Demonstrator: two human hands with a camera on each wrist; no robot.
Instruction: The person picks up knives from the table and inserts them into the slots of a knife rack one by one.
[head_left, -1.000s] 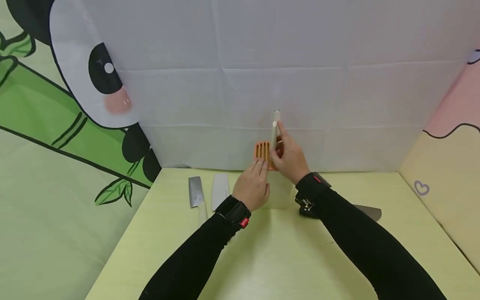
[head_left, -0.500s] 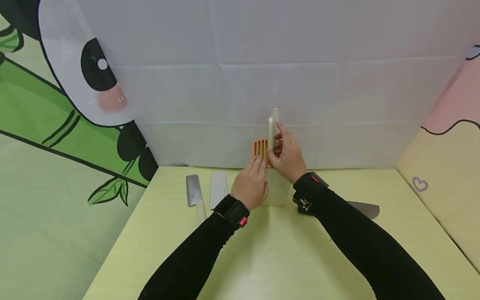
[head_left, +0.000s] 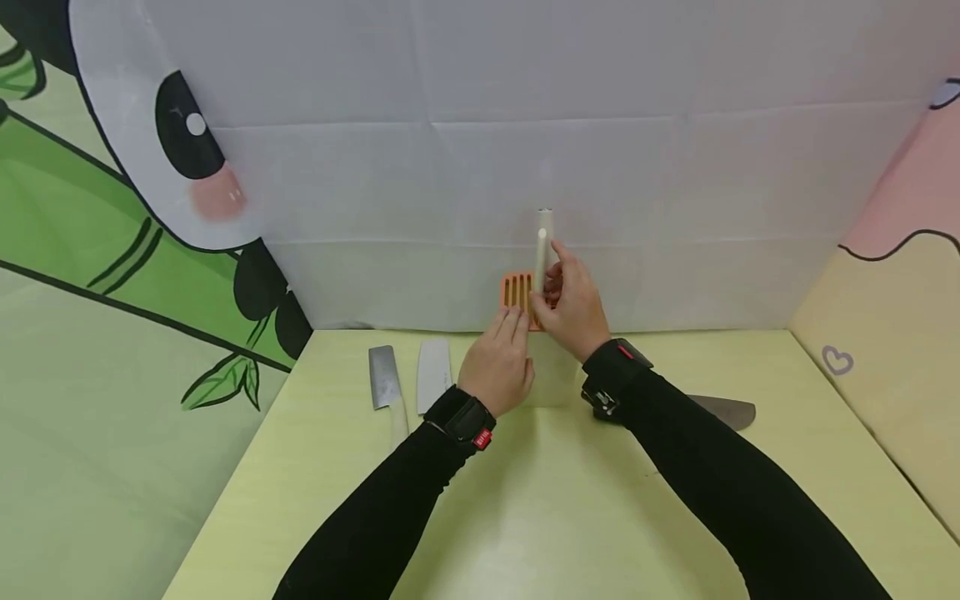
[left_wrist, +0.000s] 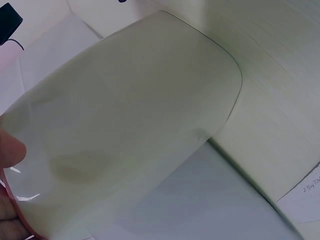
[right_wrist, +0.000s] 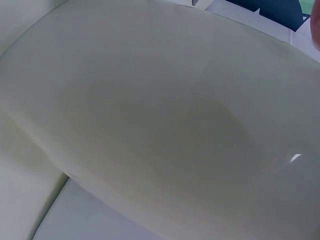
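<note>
A pale knife block (head_left: 553, 375) stands near the back of the table, with an orange slotted top (head_left: 515, 287). My left hand (head_left: 497, 362) holds it at its upper edge, fingers over the orange top. In the left wrist view, the thumb (left_wrist: 11, 150) lies against the face of the block (left_wrist: 135, 95). My right hand (head_left: 576, 308) pinches the white handle of a knife (head_left: 541, 260) that stands upright at the slots; its blade is out of sight. Just behind rises a second white handle (head_left: 546, 218). The block's smooth face (right_wrist: 150, 110) fills the right wrist view.
Left of the block lie a cleaver with a pale handle (head_left: 384, 377) and a white blade (head_left: 433, 375), partly behind my left wrist. A dark-bladed knife (head_left: 723, 410) lies under my right forearm. A white printed backdrop (head_left: 480, 167) hangs close behind the block.
The knife handle in my right hand tipped slightly left, then came back nearer the rear handle. My left hand keeps its place on the block. The head view shifted a little.
</note>
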